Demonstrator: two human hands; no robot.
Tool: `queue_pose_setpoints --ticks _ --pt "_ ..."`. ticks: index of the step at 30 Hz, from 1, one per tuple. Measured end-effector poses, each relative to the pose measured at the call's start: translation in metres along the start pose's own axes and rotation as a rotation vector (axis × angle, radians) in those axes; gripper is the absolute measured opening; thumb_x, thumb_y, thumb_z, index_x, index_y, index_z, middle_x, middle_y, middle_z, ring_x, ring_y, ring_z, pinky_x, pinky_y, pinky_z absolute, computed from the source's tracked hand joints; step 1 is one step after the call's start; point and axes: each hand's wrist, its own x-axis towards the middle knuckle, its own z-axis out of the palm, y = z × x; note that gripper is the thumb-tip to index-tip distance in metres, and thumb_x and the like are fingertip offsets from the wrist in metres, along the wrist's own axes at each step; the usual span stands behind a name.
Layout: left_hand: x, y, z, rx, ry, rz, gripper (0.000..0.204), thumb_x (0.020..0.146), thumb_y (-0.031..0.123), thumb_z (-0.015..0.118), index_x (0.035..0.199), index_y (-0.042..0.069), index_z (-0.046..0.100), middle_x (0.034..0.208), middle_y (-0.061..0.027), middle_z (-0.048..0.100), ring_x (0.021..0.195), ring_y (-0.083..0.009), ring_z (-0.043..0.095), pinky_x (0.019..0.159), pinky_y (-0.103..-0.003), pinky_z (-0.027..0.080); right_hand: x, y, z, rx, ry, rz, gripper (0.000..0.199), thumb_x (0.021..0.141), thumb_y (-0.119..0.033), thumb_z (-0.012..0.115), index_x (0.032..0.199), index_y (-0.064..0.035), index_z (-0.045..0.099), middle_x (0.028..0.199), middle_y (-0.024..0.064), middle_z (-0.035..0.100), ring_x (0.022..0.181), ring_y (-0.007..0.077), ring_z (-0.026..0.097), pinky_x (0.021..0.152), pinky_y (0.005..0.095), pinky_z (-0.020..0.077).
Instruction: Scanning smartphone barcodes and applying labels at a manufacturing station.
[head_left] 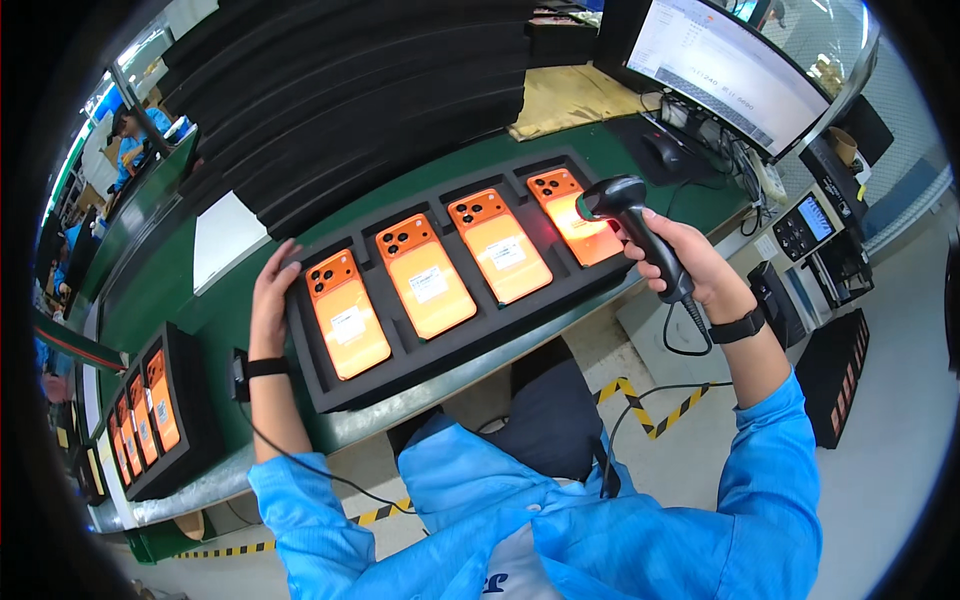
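In front of me lies a black foam tray (400,372) with a row of several orange smartphones, backs up. Each back carries a camera cluster and a white label. My right hand (680,255) is wrapped round the handle of a black barcode scanner (612,196). Its head points at the rightmost phone (572,215), where a red glow falls. The scanner's cable loops down below my wrist. Against the tray's left end rests my left hand (270,300), fingers stretched along the edge and holding nothing. A black band circles each wrist.
A tall stack of black trays (350,100) stands behind. A second tray (185,400) with orange phones is at the left, near a white sheet (225,240). A monitor (730,70), a mouse (662,152) and a small display device (805,225) stand at the right.
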Motion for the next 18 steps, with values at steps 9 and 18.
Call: queue_pose_setpoints --ticks 9,18 --pt "0.000 -0.004 0.009 -0.136 -0.061 0.000 0.041 0.079 0.004 0.051 0.118 0.003 0.062 0.105 -0.0093 0.064 0.089 -0.0144 0.064 0.082 -0.022 0.051 -0.004 0.005 0.035 0.085 -0.041 0.021 0.045 0.103 -0.042 0.043 0.119 -0.0015 0.052 0.083 0.0010 0.050 0.059 0.0072 0.049 0.044 0.0207 0.0418" --pt "0.019 -0.026 0.001 -0.150 -0.066 0.061 0.041 0.077 0.003 0.052 0.116 0.001 0.063 0.112 -0.0097 0.064 0.103 -0.0175 0.061 0.093 -0.026 0.046 0.022 0.031 0.089 0.146 -0.190 0.116 0.040 0.102 -0.041 0.047 0.115 -0.0039 0.052 0.083 0.0023 0.052 0.062 0.0087 0.052 0.047 0.0224 0.0448"
